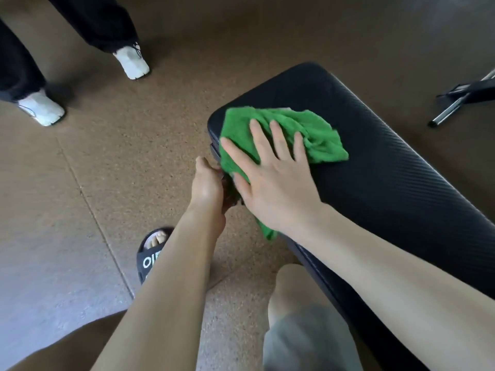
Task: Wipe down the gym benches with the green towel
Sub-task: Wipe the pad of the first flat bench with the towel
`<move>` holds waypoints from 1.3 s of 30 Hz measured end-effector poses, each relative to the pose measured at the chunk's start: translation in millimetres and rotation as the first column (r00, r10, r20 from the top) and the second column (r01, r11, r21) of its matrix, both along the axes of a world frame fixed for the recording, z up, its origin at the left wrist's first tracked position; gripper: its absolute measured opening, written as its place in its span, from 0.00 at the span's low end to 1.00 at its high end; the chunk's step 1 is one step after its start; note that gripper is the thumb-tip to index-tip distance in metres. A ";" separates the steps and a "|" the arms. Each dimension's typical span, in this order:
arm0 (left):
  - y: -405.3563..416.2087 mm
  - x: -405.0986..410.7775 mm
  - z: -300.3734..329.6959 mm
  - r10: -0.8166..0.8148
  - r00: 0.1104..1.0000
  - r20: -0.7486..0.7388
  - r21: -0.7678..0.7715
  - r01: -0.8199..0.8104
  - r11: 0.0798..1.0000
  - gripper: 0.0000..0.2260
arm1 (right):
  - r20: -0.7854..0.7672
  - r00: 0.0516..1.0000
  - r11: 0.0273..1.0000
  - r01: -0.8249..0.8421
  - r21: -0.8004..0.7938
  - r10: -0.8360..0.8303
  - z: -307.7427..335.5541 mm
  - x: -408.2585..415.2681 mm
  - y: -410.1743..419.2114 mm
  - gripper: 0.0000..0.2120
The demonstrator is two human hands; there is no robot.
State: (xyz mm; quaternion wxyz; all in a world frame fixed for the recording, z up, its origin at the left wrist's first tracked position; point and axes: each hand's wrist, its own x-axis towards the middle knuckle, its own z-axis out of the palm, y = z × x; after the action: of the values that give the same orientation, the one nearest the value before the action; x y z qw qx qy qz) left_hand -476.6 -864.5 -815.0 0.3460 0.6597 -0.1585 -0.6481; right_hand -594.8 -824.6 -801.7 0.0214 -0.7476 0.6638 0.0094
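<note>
Pressing flat with straight, spread fingers, the right hand pins the green towel to the black gym bench. The towel lies crumpled under and beyond the fingertips, bunched toward the rounded end of the pad, and a strip of it runs back under the palm and hangs over the bench's near edge just below the wrist. Beside the right hand's thumb, down at the bench's side, the left hand reaches under the edge of the pad; its fingers are hidden behind the hand, so whether they grip anything cannot be told. The textured pad stretches away behind the right forearm toward the lower right.

Below the left forearm sits a black sandal with white lettering on the speckled brown floor. Well beyond the left hand, toward the upper left, stand two white sneakers under dark trousers, belonging to another person. Far past the right hand's fingertips, at the upper right, a metal frame leg rests on the floor.
</note>
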 end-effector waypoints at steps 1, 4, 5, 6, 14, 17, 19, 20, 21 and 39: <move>-1.9 1.5 -1.9 -0.012 1.000 0.008 -0.010 0.012 1.000 0.22 | -0.008 1.000 1.000 0.000 -0.008 0.000 -1.4 11.1 -21.3 0.28; -8.9 20.2 -2.9 0.043 0.997 0.064 -0.076 -0.038 0.996 0.21 | -0.059 0.998 0.999 -0.020 0.025 0.021 -1.0 39.0 -75.5 0.27; -12.2 27.2 -2.4 0.064 0.994 0.087 -0.102 -0.054 0.993 0.21 | -0.083 0.996 0.998 -0.025 0.051 0.030 0.2 45.1 -88.8 0.25; -15.7 32.5 -0.2 0.068 0.993 0.093 -0.129 -0.056 0.990 0.21 | -0.099 0.994 0.997 -0.029 0.072 0.036 1.8 49.7 -98.6 0.24; -42.7 19.7 22.7 -0.107 0.994 0.010 -0.226 0.106 0.968 0.30 | 0.028 1.000 0.999 0.016 -0.050 -0.014 4.6 7.8 20.2 0.26; -38.5 19.0 13.7 -0.084 0.996 0.020 -0.231 0.086 0.969 0.29 | 0.009 1.000 1.000 0.024 0.015 -0.024 4.9 -9.4 67.3 0.27; -32.9 15.3 6.6 -0.056 0.998 -0.022 -0.213 0.050 0.976 0.27 | 0.000 1.000 1.000 0.019 0.007 -0.019 3.0 -9.2 49.7 0.27; -31.1 13.2 4.1 -0.057 0.997 -0.045 -0.208 0.046 0.977 0.27 | 0.002 1.000 1.000 0.017 0.000 -0.017 2.5 -5.3 32.8 0.27; -30.8 11.6 1.6 -0.059 0.996 -0.070 -0.199 0.044 0.979 0.27 | 0.009 1.000 1.000 0.010 -0.008 -0.010 2.2 -0.4 13.5 0.27; -38.5 -56.5 -5.2 0.289 0.922 0.258 -0.339 -0.194 0.921 0.21 | 0.176 0.907 0.915 0.399 -0.067 -0.383 -1.6 -95.5 -123.9 0.24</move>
State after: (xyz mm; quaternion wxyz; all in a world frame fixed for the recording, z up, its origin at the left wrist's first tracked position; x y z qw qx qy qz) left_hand -533.1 -903.0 -820.2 0.4938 0.7040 -0.2248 -0.4583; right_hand -690.3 -948.4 -803.3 0.0379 -0.5978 0.7958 -0.0882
